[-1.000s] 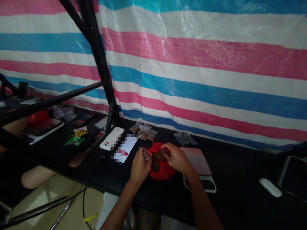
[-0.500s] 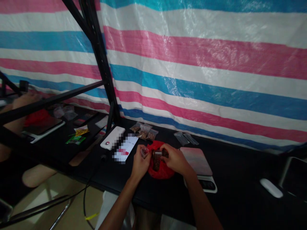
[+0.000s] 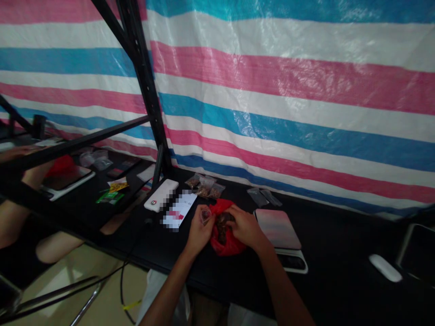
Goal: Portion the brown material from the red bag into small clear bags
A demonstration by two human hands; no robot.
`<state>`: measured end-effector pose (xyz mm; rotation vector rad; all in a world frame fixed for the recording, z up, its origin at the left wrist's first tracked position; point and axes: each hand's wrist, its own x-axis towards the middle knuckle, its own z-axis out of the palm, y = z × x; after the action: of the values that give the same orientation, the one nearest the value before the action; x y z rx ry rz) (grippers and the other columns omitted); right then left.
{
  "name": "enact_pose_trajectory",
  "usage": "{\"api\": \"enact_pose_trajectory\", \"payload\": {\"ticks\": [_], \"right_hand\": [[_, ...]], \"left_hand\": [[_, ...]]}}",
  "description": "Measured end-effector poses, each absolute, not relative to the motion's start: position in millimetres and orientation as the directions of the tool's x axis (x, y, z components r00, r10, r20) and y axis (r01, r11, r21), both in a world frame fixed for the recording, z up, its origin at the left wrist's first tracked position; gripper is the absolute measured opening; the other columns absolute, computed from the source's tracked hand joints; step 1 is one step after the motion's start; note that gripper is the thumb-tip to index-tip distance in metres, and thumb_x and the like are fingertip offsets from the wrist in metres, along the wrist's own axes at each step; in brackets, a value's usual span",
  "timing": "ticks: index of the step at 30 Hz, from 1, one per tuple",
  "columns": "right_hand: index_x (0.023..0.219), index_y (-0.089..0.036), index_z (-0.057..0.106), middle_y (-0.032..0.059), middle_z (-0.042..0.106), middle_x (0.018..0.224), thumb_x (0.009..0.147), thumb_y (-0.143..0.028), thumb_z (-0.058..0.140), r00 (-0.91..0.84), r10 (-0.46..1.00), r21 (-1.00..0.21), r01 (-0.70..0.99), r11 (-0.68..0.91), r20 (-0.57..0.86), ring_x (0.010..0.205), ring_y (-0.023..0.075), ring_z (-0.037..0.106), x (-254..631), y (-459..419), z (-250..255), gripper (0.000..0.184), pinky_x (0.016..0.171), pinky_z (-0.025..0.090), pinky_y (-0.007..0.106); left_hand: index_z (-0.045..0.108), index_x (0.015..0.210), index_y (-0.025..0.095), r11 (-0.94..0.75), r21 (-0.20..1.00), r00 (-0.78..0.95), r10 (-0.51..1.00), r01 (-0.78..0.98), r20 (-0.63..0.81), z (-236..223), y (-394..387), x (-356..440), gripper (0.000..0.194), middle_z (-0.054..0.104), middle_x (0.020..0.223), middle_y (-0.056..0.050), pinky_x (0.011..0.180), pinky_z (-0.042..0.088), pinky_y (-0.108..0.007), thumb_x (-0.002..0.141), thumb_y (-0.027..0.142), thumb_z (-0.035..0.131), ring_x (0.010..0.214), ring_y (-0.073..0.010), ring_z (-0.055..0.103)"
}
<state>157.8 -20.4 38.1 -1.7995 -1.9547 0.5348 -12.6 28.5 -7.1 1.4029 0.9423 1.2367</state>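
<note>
My left hand [image 3: 201,228] is closed around a small clear plastic bag [image 3: 205,216], its mouth rounded open, at the left rim of a red plastic bag [image 3: 228,245]. Brown pieces [image 3: 221,232] lie inside the red bag, which sits open on the black table. My right hand [image 3: 245,225] reaches into it from the right, fingers curled. Within those fingers is a small cylindrical cup, mostly hidden now among the brown pieces and the shade of the bag. Right of the red bag stands a kitchen scale [image 3: 278,230] with a pinkish plate.
Behind are filled clear bags [image 3: 205,185] and flat clear bags [image 3: 263,197]. A white power bank [image 3: 161,194] and a lit phone [image 3: 181,210] lie left. A white mouse [image 3: 385,268] rests far right. Past a black metal frame [image 3: 146,90], another person's arm [image 3: 37,176] reaches toward a second scale.
My right hand has lowered the small cylindrical cup from the red bag's mouth down into the brown pieces. My left hand has barely moved. The other person's arm on the left has shifted.
</note>
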Motion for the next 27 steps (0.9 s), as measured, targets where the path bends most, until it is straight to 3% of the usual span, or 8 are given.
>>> {"api": "enact_pose_trajectory", "payload": {"ticks": [11,18,22,27], "right_hand": [[0.113,-0.025,0.066,0.0042,0.074,0.114,0.083,-0.007,0.060,-0.043,0.994,-0.733,0.673,0.101,0.098,0.108,0.0232,0.068,159,-16,28,0.036,0.093,0.048,0.035],[0.115,-0.021,0.065,0.0051,0.073,0.114,0.083,-0.010,0.060,-0.110,0.980,-0.856,0.477,0.198,0.166,0.100,0.0196,0.068,169,-15,34,0.035,0.090,0.051,0.033],[0.116,-0.022,0.066,0.0038,0.073,0.107,0.083,-0.015,0.065,-0.123,0.975,-0.877,0.426,0.222,0.187,0.088,0.0182,0.065,168,-18,44,0.034,0.082,0.051,0.032],[0.115,-0.023,0.067,0.0052,0.066,0.109,0.084,-0.017,0.066,-0.134,0.944,-0.859,0.391,0.331,0.303,0.098,0.0199,0.063,153,-19,45,0.031,0.087,0.050,0.034]], "left_hand": [[0.051,0.097,0.021,-0.233,0.971,0.057,0.970,-0.055,0.236,-4,25,-15,0.024,0.057,0.085,0.002,0.073,0.049,-0.025,0.087,0.037,0.066,0.076,-0.0134,0.058],[0.053,0.099,0.021,-0.309,0.949,-0.051,0.949,0.053,0.312,-11,24,-18,0.020,0.054,0.087,0.001,0.073,0.047,-0.027,0.089,0.032,0.065,0.077,-0.0148,0.054],[0.058,0.101,0.021,-0.371,0.910,-0.001,0.926,0.185,0.378,-16,23,-18,0.017,0.059,0.095,-0.003,0.081,0.048,-0.033,0.088,0.029,0.065,0.086,-0.0192,0.058],[0.059,0.108,0.022,-0.457,0.819,0.163,0.889,0.347,0.427,-17,21,-19,0.020,0.063,0.103,-0.007,0.087,0.050,-0.041,0.088,0.022,0.061,0.098,-0.0246,0.060]]}}
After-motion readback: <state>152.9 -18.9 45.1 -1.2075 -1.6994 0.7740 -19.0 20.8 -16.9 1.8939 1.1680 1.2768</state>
